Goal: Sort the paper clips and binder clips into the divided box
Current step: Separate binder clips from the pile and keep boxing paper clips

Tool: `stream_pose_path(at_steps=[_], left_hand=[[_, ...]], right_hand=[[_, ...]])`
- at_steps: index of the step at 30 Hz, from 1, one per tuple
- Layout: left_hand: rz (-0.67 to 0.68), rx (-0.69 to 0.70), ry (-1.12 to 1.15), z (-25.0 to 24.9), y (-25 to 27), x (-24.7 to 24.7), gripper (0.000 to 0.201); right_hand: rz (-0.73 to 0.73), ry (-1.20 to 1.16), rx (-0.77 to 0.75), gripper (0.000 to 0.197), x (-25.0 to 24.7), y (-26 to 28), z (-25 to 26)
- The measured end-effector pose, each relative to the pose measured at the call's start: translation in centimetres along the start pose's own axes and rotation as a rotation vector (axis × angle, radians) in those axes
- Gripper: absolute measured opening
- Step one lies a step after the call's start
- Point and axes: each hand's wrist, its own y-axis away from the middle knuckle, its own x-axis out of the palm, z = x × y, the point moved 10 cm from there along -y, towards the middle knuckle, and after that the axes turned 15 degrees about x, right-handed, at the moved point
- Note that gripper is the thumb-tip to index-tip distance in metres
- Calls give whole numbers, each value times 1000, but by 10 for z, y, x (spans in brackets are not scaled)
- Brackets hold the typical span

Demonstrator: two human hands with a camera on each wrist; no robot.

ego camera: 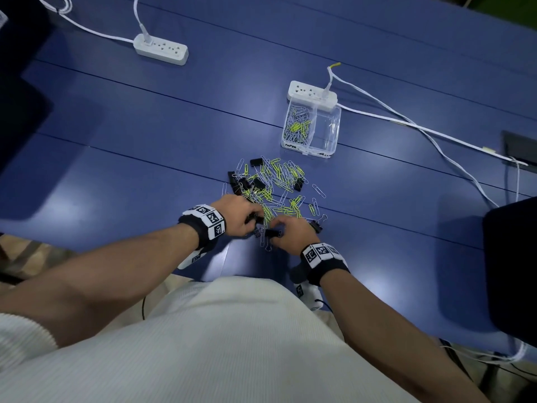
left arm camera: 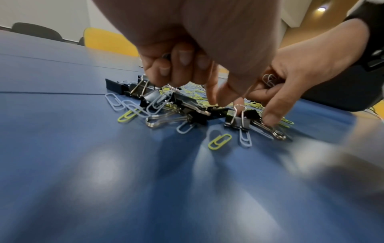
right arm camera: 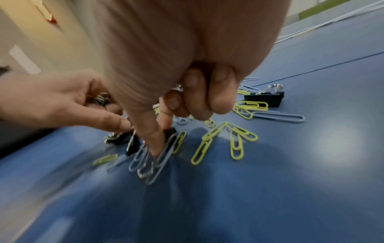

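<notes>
The mixed pile (ego camera: 270, 187) of paper clips and binder clips was seen at the frame's centre on the table (ego camera: 145, 126), the box (ego camera: 311, 126) well apart at upper right, its left compartment already holding paper clips. The left hand (ego camera: 236, 216) was curled round gathered clips, index extended to the pile. The right hand (ego camera: 293, 232) pinched a binder clip (left arm camera: 239, 120), other fingers curled on paper clips. The paper clips were judged light, thin and slippery, best slid then pinched; the binder clips stiffer, best taken by the body or wire loops.
</notes>
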Motion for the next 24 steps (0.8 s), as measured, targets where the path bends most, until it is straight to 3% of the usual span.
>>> stream_pose_path(at_steps=[7, 12, 15, 20, 24], left_hand=[[32, 68, 8, -11, 6, 9, 42], [53, 87, -26, -17, 4, 11, 39], [46, 98, -54, -21, 1, 9, 37], [75, 82, -99, -23, -3, 11, 43], [101, 62, -114, -24, -4, 13, 34]], right_hand=[[-31, -121, 81, 3, -9, 1, -4], [-126, -249, 245, 10, -27, -5, -32], [-119, -210, 222, 10, -28, -3, -36], [-81, -10, 99, 42, -12, 6, -15], [-140, 101, 88, 28, -10, 11, -3]])
